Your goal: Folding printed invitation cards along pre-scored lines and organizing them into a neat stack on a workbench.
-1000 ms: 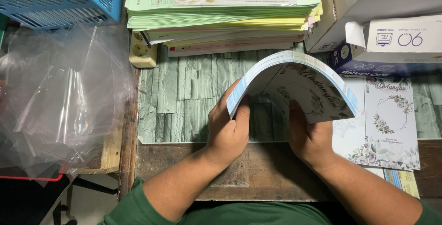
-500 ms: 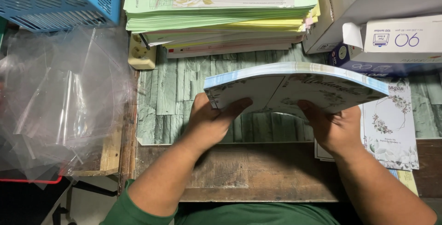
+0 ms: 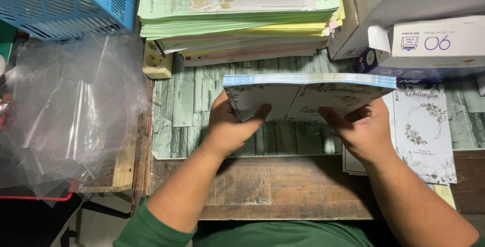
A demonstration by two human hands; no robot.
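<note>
Both my hands hold a thick stack of white floral cards point(image 3: 308, 91) with blue edges, lifted edge-on above the green patterned tabletop point(image 3: 192, 105). My left hand point(image 3: 232, 125) grips the stack's left end, thumb on the facing card. My right hand point(image 3: 361, 130) grips its right end from below. More floral cards point(image 3: 424, 130) lie flat on the table just right of my right hand.
A tall pile of green, yellow and pink paper point(image 3: 237, 14) fills the back. Boxes point(image 3: 424, 39) stand at the back right. A blue plastic basket point(image 3: 65, 2) and a heap of clear plastic sleeves point(image 3: 70, 110) lie on the left. A power socket point(image 3: 156, 60) sits beside the pile.
The card stack was bent into a curve and tilted right; now it is straightened and held level, edge toward me. My hands have spread apart to its two ends.
</note>
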